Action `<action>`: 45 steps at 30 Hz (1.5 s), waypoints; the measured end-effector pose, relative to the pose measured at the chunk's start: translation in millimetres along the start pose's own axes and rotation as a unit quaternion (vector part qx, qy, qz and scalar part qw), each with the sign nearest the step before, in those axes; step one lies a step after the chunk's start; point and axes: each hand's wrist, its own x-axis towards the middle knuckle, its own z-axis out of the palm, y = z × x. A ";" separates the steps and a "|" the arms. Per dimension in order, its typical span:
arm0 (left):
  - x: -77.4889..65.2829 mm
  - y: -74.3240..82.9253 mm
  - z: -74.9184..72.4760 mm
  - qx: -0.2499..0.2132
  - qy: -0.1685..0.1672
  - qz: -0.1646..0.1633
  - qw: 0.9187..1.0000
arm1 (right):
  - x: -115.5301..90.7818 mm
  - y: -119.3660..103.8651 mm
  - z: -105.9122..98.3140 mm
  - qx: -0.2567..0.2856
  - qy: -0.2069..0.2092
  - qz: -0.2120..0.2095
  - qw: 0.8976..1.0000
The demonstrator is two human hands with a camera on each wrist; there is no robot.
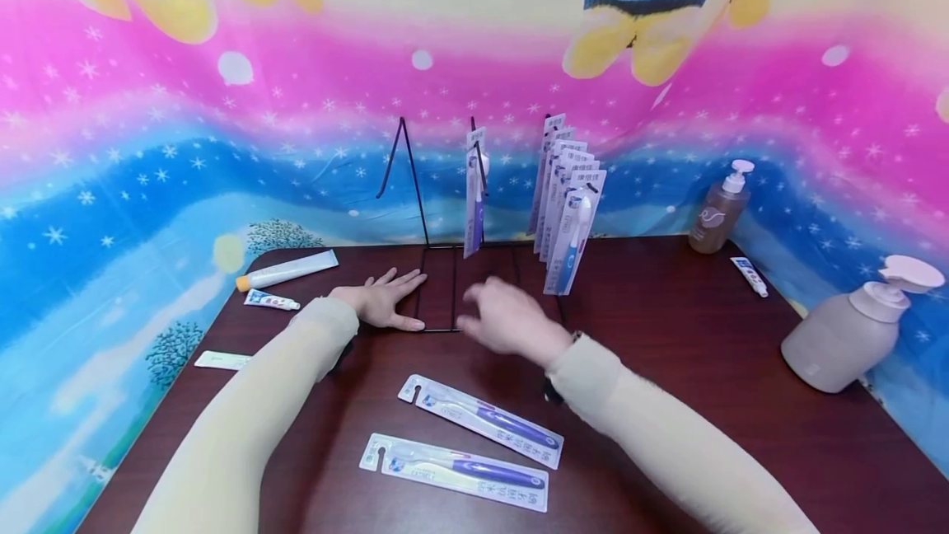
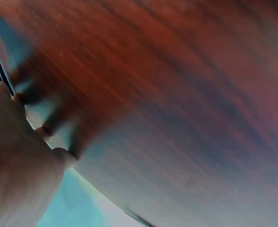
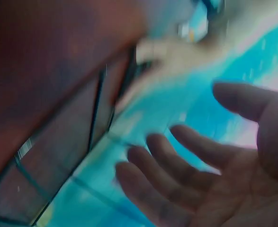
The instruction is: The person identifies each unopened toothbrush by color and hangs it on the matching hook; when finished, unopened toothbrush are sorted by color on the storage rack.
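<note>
My left hand (image 1: pixel 381 302) rests on the table with fingers spread, at the left side of a black wire display rack (image 1: pixel 414 180). Over the rack's base hovers my right hand (image 1: pixel 511 318), slightly blurred; in the right wrist view its fingers are loosely bent with nothing between them. One packaged toothbrush (image 1: pixel 475 204) hangs from the middle hook, and several more toothbrush packs (image 1: pixel 571 241) hang in a row on the right hook. The left hook carries nothing. Nearer me, a purple toothbrush pack (image 1: pixel 482 423) and a second purple toothbrush pack (image 1: pixel 455 472) lie flat on the table.
At the left lie a white tube with an orange cap (image 1: pixel 289 270), a small toothpaste tube (image 1: pixel 271 301) and a pale flat packet (image 1: pixel 222 361). A brown pump bottle (image 1: pixel 715 217), another small tube (image 1: pixel 750 276) and a grey pump bottle (image 1: pixel 841 340) are at the right.
</note>
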 end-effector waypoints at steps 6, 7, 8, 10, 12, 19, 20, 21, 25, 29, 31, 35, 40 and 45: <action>-0.5 -0.7 -0.4 0.000 0.002 0.004 1.000 | -49.0 -13.5 30.5 -0.070 -0.078 -0.083 0.991; -0.5 -0.6 -0.7 -0.001 0.004 0.005 1.000 | -53.5 -13.6 34.9 -0.077 -0.080 -0.089 0.990; -0.1 -0.5 -0.8 -0.002 0.005 0.005 1.000 | -57.4 -13.5 38.6 -0.081 -0.081 -0.092 0.989; 0.2 -0.1 -1.1 0.000 0.004 0.002 1.000 | -62.8 -12.4 44.9 -0.090 -0.077 -0.098 0.988; 1.0 0.1 -0.7 0.003 0.004 0.002 1.000 | -66.0 -10.9 49.5 -0.099 -0.070 -0.103 0.987; 1.9 0.5 0.7 0.002 0.004 -0.001 1.000 | -69.0 -5.1 56.5 -0.098 -0.055 -0.102 0.988; 2.0 0.2 0.8 0.003 0.004 0.000 1.000 | -69.3 -4.0 57.0 -0.094 -0.053 -0.101 0.989; 2.4 -0.1 1.0 0.003 0.004 -0.001 1.000 | -69.7 -2.8 57.4 -0.090 -0.051 -0.101 0.990; 2.6 -0.6 1.4 -0.001 0.002 0.000 1.000 | -71.6 4.1 57.6 -0.064 -0.050 -0.089 0.993; 2.8 -0.7 1.3 -0.001 0.001 -0.002 1.000 | -72.9 12.6 53.1 -0.039 -0.053 -0.080 0.995; 3.1 -1.0 1.3 -0.002 -0.001 -0.002 1.000 | -72.3 17.6 47.9 -0.021 -0.048 -0.077 0.996; 2.6 -1.0 1.2 -0.004 -0.005 -0.006 1.000 | -70.0 27.0 27.0 0.031 -0.007 -0.063 0.997; 3.1 -1.1 1.1 -0.003 -0.001 -0.004 1.000 | -65.2 30.7 -14.2 0.123 0.084 -0.048 0.988; 3.7 -0.9 0.8 -0.007 -0.003 -0.005 1.000 | -56.7 27.7 -46.4 0.210 0.123 -0.039 0.969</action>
